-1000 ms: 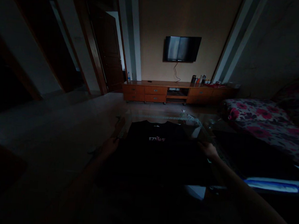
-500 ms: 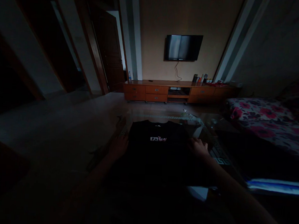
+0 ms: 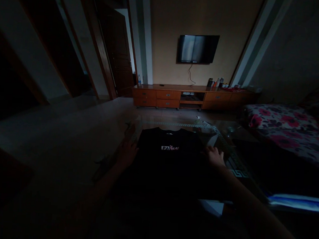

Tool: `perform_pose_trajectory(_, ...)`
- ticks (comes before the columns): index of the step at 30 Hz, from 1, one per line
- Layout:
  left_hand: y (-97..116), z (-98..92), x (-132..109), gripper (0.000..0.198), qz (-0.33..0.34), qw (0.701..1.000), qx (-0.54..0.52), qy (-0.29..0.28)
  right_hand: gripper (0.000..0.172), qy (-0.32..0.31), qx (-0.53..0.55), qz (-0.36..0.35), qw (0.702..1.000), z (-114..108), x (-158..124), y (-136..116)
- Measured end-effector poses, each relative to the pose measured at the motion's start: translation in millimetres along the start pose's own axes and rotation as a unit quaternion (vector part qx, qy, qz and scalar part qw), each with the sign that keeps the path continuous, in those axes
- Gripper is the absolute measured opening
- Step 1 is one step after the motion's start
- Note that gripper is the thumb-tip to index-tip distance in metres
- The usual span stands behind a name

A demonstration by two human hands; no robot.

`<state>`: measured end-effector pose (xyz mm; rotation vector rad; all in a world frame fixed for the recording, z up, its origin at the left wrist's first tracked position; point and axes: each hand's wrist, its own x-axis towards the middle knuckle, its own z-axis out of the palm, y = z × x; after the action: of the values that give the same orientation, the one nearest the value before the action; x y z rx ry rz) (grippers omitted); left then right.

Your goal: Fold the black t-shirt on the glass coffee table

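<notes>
The left hand [image 3: 129,152] is lying at the near-invisible left side of the shirt [image 3: 166,171], back upward. The shirt itself is lying between the hands, black and spread face up on the glass table [image 3: 238,173], its neckline [image 3: 169,130] pointing away from the person and its print [image 3: 170,148] showing roughly level with the grip. Well beyond the grip, a cabinet [image 3: 168,95] is standing under a TV [image 3: 198,48]. The right hand [image 3: 215,156] is reaching the right side opposite, fingers bent. In this dark, it cannot be told whether either hand is grasping a fold or merely pressing. Right of the right hand, bare table is showing; farther right, a flowered sofa [image 3: 282,117] is standing.

Assessment: the hands are apparently squaring the shirt's sides. The next move is calling for a matched hold on both edges, with even tension, so the front is not bunching.
</notes>
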<state>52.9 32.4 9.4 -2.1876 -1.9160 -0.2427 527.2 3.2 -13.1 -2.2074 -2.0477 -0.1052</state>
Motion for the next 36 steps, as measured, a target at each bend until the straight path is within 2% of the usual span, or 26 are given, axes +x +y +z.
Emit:
perform_pose_trajectory(3,8,-6.0,1,0.034,-0.014,1.000,-0.012,0.019,0.039,0.059,-0.039,0.033,0.997,-7,-6,-15)
perform_pose_trajectory(5,19,-9.0,-3,0.032,0.028,0.999,-0.031,0.027,0.039,0.077,-0.038,0.013,0.996,-14,-14,-32)
perform_pose_trajectory(8,37,-5.1,-17,0.036,0.122,0.990,-0.069,0.010,0.043,0.027,0.007,-0.072,0.997,-15,-31,-58)
perform_pose_trajectory(10,46,2.9,-26,0.043,0.149,0.985,-0.083,-0.006,0.049,-0.007,0.034,-0.082,0.996,-6,-42,-68)
perform_pose_trajectory(14,46,17.1,-31,0.057,0.141,0.985,-0.089,-0.053,0.062,-0.041,0.051,-0.055,0.996,16,-43,-68)
perform_pose_trajectory(17,51,18.1,-28,0.054,0.123,0.987,-0.093,-0.041,0.062,-0.074,0.043,-0.036,0.996,17,-34,-71)
perform_pose_trajectory(20,69,16.9,-35,0.055,0.137,0.984,-0.110,-0.004,0.065,-0.065,0.045,-0.021,0.997,11,-37,-91)
perform_pose_trajectory(24,85,21.0,-50,0.063,0.177,0.974,-0.136,-0.045,0.064,-0.059,0.082,-0.102,0.990,10,-59,-117)
perform_pose_trajectory(27,87,20.4,-54,0.060,0.184,0.972,-0.133,-0.069,0.062,-0.076,0.083,-0.098,0.989,11,-69,-125)
perform_pose_trajectory(30,97,14.8,-54,0.057,0.212,0.966,-0.138,-0.054,0.068,-0.072,0.083,-0.097,0.989,9,-71,-137)
perform_pose_trajectory(33,115,13.0,-57,0.057,0.256,0.953,-0.149,-0.059,0.068,-0.056,0.099,-0.148,0.982,8,-73,-160)
perform_pose_trajectory(36,126,16.6,-63,0.059,0.257,0.952,-0.148,-0.077,0.066,-0.059,0.110,-0.168,0.978,11,-78,-173)
